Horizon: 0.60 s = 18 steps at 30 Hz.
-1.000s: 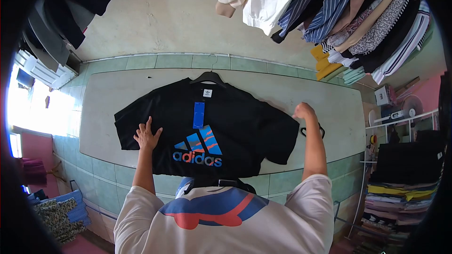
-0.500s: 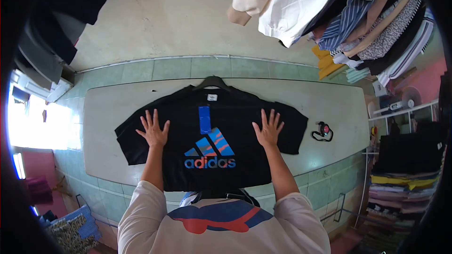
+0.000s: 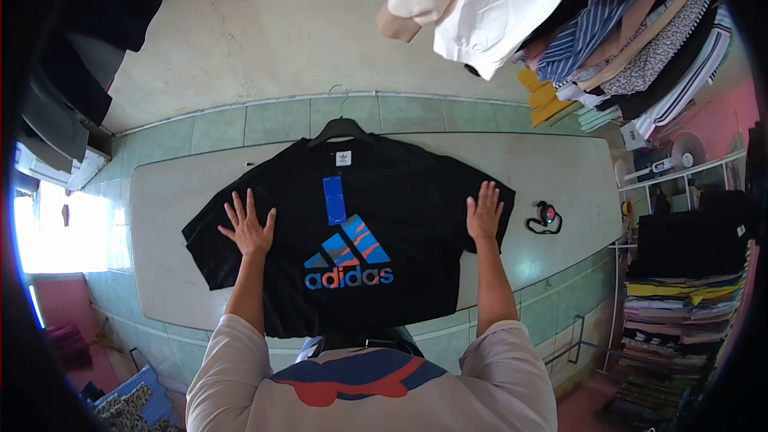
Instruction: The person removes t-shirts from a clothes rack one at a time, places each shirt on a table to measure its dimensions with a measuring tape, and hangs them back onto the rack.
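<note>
A black T-shirt (image 3: 408, 200) with a blue and orange print lies spread on a pale board (image 3: 168, 192). A dark hanger (image 3: 341, 127) is in its neck, and a blue tag (image 3: 334, 201) hangs on its front. My left hand (image 3: 248, 226) rests flat on the shirt near the sleeve at the left, fingers spread. On the sleeve at the right, my right hand (image 3: 484, 212) lies flat with its fingers stretched out. Neither hand grips the cloth.
A small black strapped device with a red part (image 3: 546, 214) lies on the board to the right. Clothes hang at the upper right (image 3: 512, 8) and upper left (image 3: 120, 0). Folded clothes (image 3: 680, 296) are stacked on a rack at the right; a fan (image 3: 686, 158) stands above.
My right hand came from beyond the sleeve at the right onto the shirt, then slid outward to that sleeve. My left hand stays flat. The shirt's sleeve at the right was smoothed out.
</note>
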Motion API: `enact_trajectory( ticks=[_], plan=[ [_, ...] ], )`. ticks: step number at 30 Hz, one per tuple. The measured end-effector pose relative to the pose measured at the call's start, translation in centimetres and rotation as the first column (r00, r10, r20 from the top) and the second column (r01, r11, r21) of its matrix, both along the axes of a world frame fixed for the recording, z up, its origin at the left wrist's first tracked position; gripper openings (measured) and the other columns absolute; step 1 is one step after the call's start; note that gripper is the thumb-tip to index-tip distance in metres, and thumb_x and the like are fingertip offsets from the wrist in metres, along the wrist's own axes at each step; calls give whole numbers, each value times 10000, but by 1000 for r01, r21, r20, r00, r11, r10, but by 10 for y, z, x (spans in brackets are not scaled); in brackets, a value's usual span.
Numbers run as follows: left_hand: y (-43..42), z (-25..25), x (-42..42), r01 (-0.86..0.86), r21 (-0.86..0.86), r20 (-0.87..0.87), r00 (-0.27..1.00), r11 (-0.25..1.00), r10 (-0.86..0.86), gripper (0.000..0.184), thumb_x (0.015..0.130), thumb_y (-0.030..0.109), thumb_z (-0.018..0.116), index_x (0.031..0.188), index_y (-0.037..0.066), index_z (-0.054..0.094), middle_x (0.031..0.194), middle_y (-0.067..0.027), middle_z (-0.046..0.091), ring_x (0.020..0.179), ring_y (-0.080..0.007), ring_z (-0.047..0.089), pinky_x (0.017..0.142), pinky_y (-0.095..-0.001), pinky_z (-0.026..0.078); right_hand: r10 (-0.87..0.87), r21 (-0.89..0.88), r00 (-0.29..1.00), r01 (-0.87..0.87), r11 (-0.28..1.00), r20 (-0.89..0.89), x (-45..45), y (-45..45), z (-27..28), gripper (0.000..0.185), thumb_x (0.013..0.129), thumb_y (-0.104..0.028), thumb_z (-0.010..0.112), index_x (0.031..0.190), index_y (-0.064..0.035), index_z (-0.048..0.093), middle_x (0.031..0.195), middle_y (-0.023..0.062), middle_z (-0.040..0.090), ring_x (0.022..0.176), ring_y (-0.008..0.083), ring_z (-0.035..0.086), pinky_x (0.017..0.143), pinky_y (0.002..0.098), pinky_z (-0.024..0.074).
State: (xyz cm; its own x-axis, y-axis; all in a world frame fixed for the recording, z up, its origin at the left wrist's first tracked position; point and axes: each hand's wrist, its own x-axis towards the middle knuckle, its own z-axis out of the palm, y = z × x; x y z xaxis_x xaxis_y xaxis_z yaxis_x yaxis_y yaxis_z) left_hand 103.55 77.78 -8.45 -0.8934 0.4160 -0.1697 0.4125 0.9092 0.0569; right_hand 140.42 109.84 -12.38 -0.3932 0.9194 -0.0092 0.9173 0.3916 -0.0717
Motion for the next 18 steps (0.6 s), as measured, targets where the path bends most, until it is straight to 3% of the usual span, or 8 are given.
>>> enact_trajectory(
  ticks=[3,5,6,7,10,13,16,18],
  plan=[
    [-24,-17,-14,11,119,48,999,993,-17,623,856,524,394,1398,271,220,1480,-43,109,1361,-292,59,1002,-632,-10,-113,159,991,124,979,-76,-16,-18,-2,604,925,-427,302,1403,-87,159,1464,117,133,1345,310,128,1070,481,139],
    [-56,-23,-22,35,355,11,999,934,-42,558,893,464,345,1395,248,237,1475,-57,134,1359,-279,92,1004,-624,-20,-2,82,994,11,997,-112,-24,-51,21,618,914,-440,327,1403,-98,168,1463,119,135,1344,315,127,1069,487,138],
    [-72,-17,-19,29,177,-99,995,984,-11,520,914,404,320,1398,238,231,1473,-49,143,1358,-265,110,1008,-615,-36,94,15,984,-93,996,-149,-26,-68,26,632,903,-453,353,1404,-108,177,1462,122,136,1343,320,126,1067,493,136],
    [-85,-9,-16,-48,25,-63,997,999,50,521,911,410,325,1396,243,234,1473,-37,145,1357,-263,113,1013,-614,-16,103,6,983,-103,995,-153,-22,-78,22,632,903,-453,353,1404,-108,177,1462,122,136,1343,320,126,1067,493,136],
    [-123,-17,-34,5,23,-86,996,1000,-3,525,907,415,342,1395,252,237,1475,-28,138,1357,-262,113,1014,-619,17,67,-17,998,-67,998,-3,0,-81,12,726,837,-520,450,1409,-168,173,1463,116,141,1338,334,136,1056,524,136],
    [-124,-18,-64,9,105,-68,998,994,-2,541,894,438,367,1390,261,248,1471,-23,155,1353,-255,130,1016,-621,54,60,-90,998,-57,994,34,0,-71,15,694,873,-535,357,1417,-177,117,1472,104,96,1345,330,107,1064,522,116],
    [-126,-26,-92,-54,185,-73,995,981,69,500,872,387,450,1341,247,345,1404,-30,298,1285,-264,276,1009,-576,174,38,-145,999,-37,989,3,4,-72,9,657,893,-535,285,1419,-186,101,1476,94,71,1349,321,88,1068,519,107],
    [-133,-28,-111,-217,317,-158,948,923,277,349,840,311,528,1171,200,523,1219,-22,477,1144,-250,417,952,-492,293,30,-151,999,-26,988,24,7,-79,8,650,897,-532,270,1419,-189,93,1477,91,65,1351,318,85,1070,517,105]
  ],
)
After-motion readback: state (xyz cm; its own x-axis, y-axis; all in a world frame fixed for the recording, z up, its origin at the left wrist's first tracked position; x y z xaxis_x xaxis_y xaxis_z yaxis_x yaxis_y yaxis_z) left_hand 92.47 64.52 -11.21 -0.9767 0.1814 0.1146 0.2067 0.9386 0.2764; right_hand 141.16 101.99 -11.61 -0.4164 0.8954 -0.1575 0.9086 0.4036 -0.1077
